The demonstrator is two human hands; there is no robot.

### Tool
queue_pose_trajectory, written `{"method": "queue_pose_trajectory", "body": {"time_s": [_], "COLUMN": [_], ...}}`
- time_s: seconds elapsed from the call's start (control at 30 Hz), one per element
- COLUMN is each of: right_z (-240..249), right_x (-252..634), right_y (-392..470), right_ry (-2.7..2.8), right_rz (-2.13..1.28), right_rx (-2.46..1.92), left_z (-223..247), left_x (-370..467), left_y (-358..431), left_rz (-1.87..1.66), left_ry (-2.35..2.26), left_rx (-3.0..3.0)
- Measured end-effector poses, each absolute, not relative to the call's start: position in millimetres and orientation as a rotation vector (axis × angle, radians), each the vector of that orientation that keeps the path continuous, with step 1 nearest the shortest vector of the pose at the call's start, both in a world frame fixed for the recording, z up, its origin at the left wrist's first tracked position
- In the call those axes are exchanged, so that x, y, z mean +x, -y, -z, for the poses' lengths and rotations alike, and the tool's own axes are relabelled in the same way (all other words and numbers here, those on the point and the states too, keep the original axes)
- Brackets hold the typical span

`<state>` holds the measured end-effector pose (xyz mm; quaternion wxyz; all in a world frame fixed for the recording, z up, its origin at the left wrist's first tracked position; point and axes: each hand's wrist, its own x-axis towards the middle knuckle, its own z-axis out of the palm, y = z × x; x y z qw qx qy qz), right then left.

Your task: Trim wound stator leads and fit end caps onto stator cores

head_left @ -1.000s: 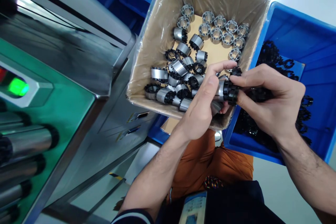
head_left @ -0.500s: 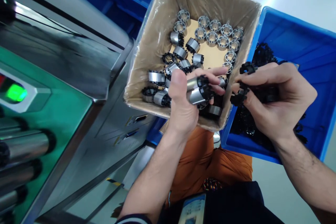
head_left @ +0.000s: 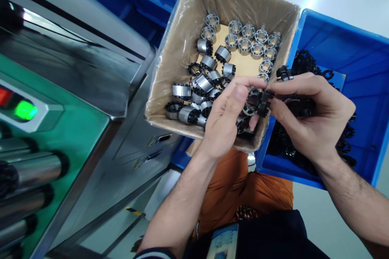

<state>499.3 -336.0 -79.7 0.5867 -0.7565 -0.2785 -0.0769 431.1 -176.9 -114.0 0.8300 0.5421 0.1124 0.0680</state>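
Observation:
My left hand (head_left: 223,119) is wrapped round a slotted metal motor core (head_left: 251,101) above the carton, its open end facing right. Fingers hide most of the core's body. Between thumb and fingertips, my right hand (head_left: 317,111) pinches a black plastic end ring (head_left: 264,104), held right against or very near the core's end; contact is hard to make out. A second black ring (head_left: 285,73) sits at the right index finger. Under my left hand, in the plastic-lined carton (head_left: 173,48), lie several metal cores with black ends (head_left: 208,62).
Bare metal cores (head_left: 244,44) stand in rows along the carton's far and right sides. A blue bin (head_left: 340,36) on the right holds loose black rings (head_left: 306,61). At left is a machine with a green top (head_left: 75,101), a lit green button (head_left: 26,110) and metal cylinders (head_left: 36,170).
My hands have come together: the right moved left with its black ring, meeting the core in the left. The left hand has turned, so the core's slotted metal end now shows.

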Motion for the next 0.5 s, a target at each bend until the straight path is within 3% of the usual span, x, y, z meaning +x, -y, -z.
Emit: {"method": "queue_pose_trajectory", "body": {"time_s": [0.5], "right_z": [91.7], "right_x": [493.7], "right_y": [334.4], "right_ry": [0.756], "right_rz": [0.260], "right_rx": [-1.778], "left_z": [108.9], "left_x": [422.3], "left_y": [176.5], "left_rz": [-0.019], "left_ry": [-0.181], "left_rx": [1.106]}}
